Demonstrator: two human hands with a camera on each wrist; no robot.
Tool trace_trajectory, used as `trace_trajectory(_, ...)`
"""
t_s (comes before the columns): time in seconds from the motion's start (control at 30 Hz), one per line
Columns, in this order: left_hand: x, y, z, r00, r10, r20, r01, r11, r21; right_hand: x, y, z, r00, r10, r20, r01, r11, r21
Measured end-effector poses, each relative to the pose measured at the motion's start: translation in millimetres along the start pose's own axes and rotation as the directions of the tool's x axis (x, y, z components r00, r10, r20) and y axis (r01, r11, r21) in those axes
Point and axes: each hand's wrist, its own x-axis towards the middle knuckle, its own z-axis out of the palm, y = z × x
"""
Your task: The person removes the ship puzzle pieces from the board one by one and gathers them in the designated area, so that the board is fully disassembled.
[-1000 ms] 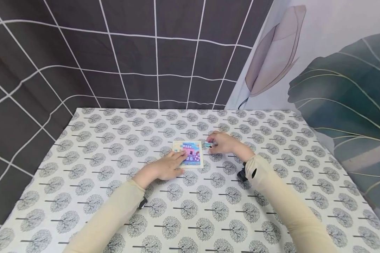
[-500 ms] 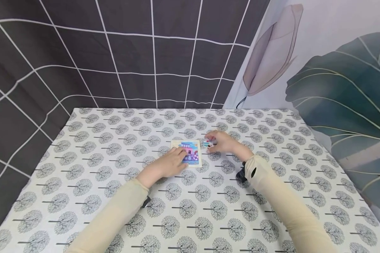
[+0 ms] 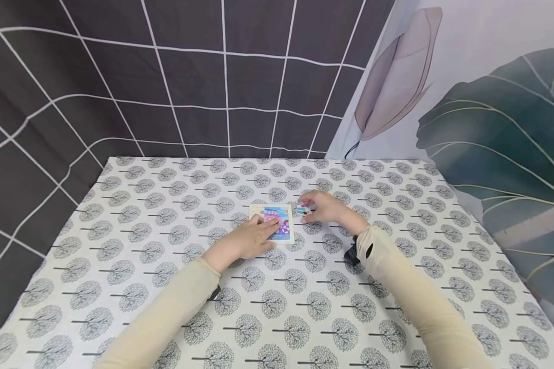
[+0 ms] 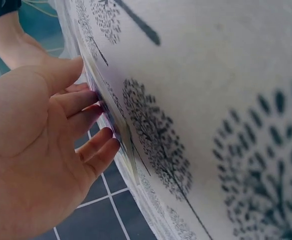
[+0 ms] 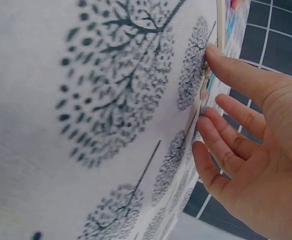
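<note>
A small square jigsaw puzzle [image 3: 283, 233] with a bright pink, blue and purple picture lies in a pale frame on the table. My left hand [image 3: 249, 238] rests over its left side, fingertips touching the picture and partly covering it. In the left wrist view the fingers of that hand [image 4: 50, 145] are loosely bent against the puzzle's surface. Just right of the frame, my right hand [image 3: 325, 207] has thumb and fingers curled round colourful loose puzzle pieces [image 3: 303, 210] close to the tabletop. From the right wrist view, the pieces [image 5: 208, 85] show edge-on between thumb and fingers.
A white cloth [image 3: 277, 307] printed with grey trees covers the table. Behind it hangs a dark curtain [image 3: 189, 77] with white grid lines; a leaf-patterned curtain [image 3: 503, 128] hangs at the right. Both wrists wear dark camera mounts.
My left hand's fingers shift over the picture, curling back and then reaching a little farther right across it. The right hand stays at the loose pieces.
</note>
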Motion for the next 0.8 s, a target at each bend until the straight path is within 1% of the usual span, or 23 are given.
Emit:
trace_trajectory(0.13, 0.8, 3.2, -0.3, 1.0, 0.0, 0.017, 0.0, 0.999, 0.047, 2.6, -1.1, -1.6, 1.0, -0.021, 0.021, 0.022, 0.999, -0.047)
trace_trajectory(0.23, 0.5, 5.8, -0.3, 0.999, -0.021, 0.031, 0.019, 0.997, 0.073, 5.8, -4.8, -3.0, 0.999, -0.016, 0.04, 0.02, 0.996, -0.085)
trace_trajectory(0.3, 0.4, 7.1, -1.1, 0.999, -0.033, 0.038, 0.03, 0.996, 0.079, 7.4, -7.7, -3.8, 0.999, -0.008, 0.049, 0.012, 0.996, -0.093)
trace_trajectory(0.37, 0.3, 8.0, -2.2, 0.999, -0.035, 0.04, 0.031, 0.996, 0.078, 8.0, -9.8, -4.7, 0.999, 0.0, 0.05, 0.004, 0.997, -0.079)
trace_trajectory(0.43, 1.2, 8.0, -3.0, 0.999, -0.033, 0.043, 0.03, 0.997, 0.078, 8.0, -11.7, -5.7, 0.999, -0.01, 0.034, 0.013, 0.997, -0.07)
trace_trajectory(0.6, 4.4, 6.0, -4.5, 0.998, -0.031, 0.049, 0.028, 0.998, 0.057, 13.0, -18.1, -6.5, 0.997, -0.077, -0.019, 0.075, 0.994, -0.075)
trace_trajectory(0.7, 6.6, 4.9, -5.5, 0.998, -0.035, 0.057, 0.033, 0.998, 0.045, 18.4, -22.2, -6.0, 0.994, -0.106, -0.024, 0.104, 0.993, -0.064)
trace_trajectory(0.8, 7.6, 5.2, -6.7, 0.996, -0.039, 0.077, 0.035, 0.998, 0.052, 22.9, -25.6, -4.6, 0.993, -0.12, -0.018, 0.12, 0.992, -0.035)
